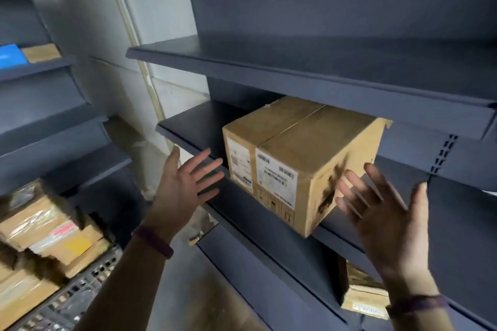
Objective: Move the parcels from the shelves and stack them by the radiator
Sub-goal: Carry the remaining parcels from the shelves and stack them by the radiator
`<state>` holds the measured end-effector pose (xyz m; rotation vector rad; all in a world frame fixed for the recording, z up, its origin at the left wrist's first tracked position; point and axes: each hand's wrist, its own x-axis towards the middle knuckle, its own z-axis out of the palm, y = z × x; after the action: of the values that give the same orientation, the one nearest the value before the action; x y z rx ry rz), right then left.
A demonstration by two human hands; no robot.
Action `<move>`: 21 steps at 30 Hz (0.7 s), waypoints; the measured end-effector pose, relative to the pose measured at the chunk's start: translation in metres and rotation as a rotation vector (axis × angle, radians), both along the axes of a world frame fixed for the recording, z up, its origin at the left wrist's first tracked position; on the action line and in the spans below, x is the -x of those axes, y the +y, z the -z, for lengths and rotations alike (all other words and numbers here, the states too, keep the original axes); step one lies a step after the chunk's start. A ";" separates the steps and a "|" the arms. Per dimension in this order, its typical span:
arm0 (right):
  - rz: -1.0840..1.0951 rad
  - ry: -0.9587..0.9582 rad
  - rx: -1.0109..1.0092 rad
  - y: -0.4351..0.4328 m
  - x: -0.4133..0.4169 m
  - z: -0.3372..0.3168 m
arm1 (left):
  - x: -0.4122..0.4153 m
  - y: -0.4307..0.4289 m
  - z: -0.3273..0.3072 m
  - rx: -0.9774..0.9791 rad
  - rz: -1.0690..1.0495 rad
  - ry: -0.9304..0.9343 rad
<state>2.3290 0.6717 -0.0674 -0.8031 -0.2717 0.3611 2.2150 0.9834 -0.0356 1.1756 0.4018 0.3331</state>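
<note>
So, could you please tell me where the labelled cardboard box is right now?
In the head view, the cardboard box stands mid-frame on the dark shelf, just below the upper shelf, between the open left hand and the right hand.

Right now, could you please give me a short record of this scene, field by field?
target: cardboard box on the middle shelf, white labels facing out
left hand: open, fingers spread, left of the box, not touching it
right hand: open, by the box's right side; blurred, contact unclear
shelf below: another parcel
lower left: stacked parcels
task stage: box not yet gripped
</note>
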 end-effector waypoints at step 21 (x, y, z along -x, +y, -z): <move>0.647 -0.057 0.401 0.109 0.002 0.024 | -0.174 0.083 0.044 0.062 0.458 -0.032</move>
<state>2.3267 0.7808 -0.0915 -1.2433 0.0214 -0.2269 2.3888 1.0669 -0.0799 1.1631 0.1064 -0.0585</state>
